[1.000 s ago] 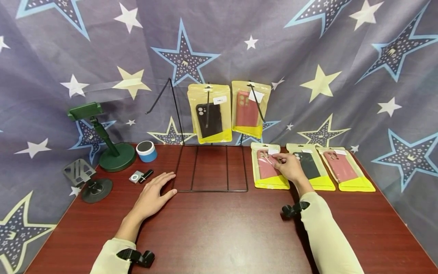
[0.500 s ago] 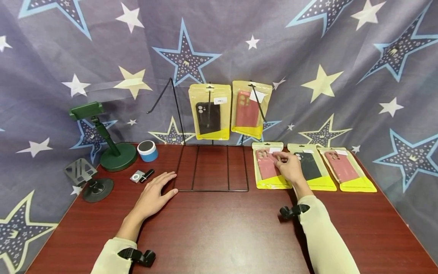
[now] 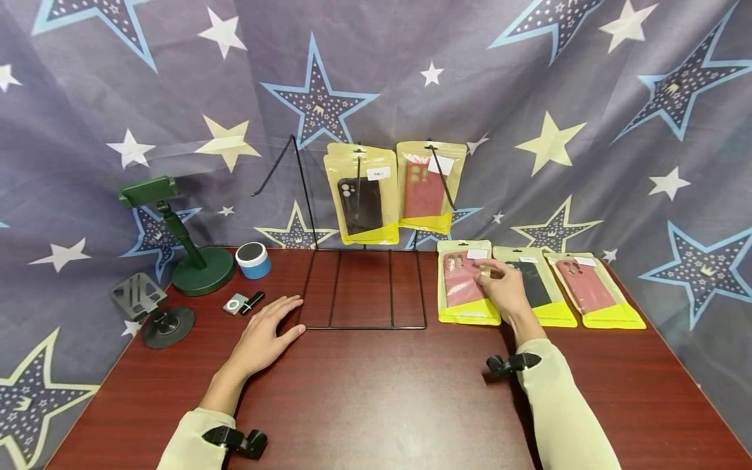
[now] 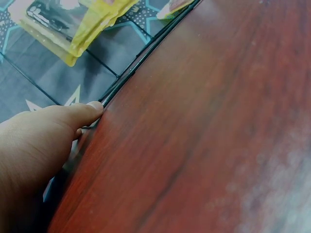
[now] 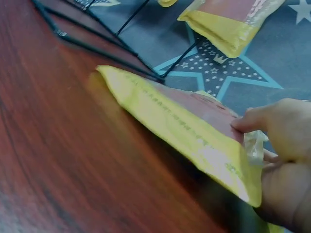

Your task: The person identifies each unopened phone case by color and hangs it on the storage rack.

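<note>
My right hand (image 3: 506, 290) pinches the right edge of a yellow-bottomed pouch (image 3: 467, 313) holding a pink phone case. In the right wrist view, the thumb lies on top of this pouch (image 5: 175, 126), whose near edge stands a little off the table. Its other fingers are mostly hidden. My left hand (image 3: 264, 333) rests on the table with fingers extended, touching the left side of the black wire rack (image 3: 364, 327). In the left wrist view, its thumb (image 4: 87, 112) meets the rack's base wire. From the rack's hooks hang a black phone case pouch (image 3: 361, 202) and a pink phone case pouch (image 3: 431, 189).
Two more pouches, one black-cased (image 3: 531, 287) and one pink-cased (image 3: 590, 290), lie to the right. At left are a green phone stand (image 3: 202, 269), a grey stand (image 3: 167, 326), a blue-and-white round container (image 3: 254, 264) and small gadgets (image 3: 242, 303). A starry curtain (image 3: 376, 65) hangs behind.
My right hand and the pinched pouch have shifted slightly right, and the pouch's top has moved a little farther back. The hanging pouches sway slightly. My left hand stays put.
</note>
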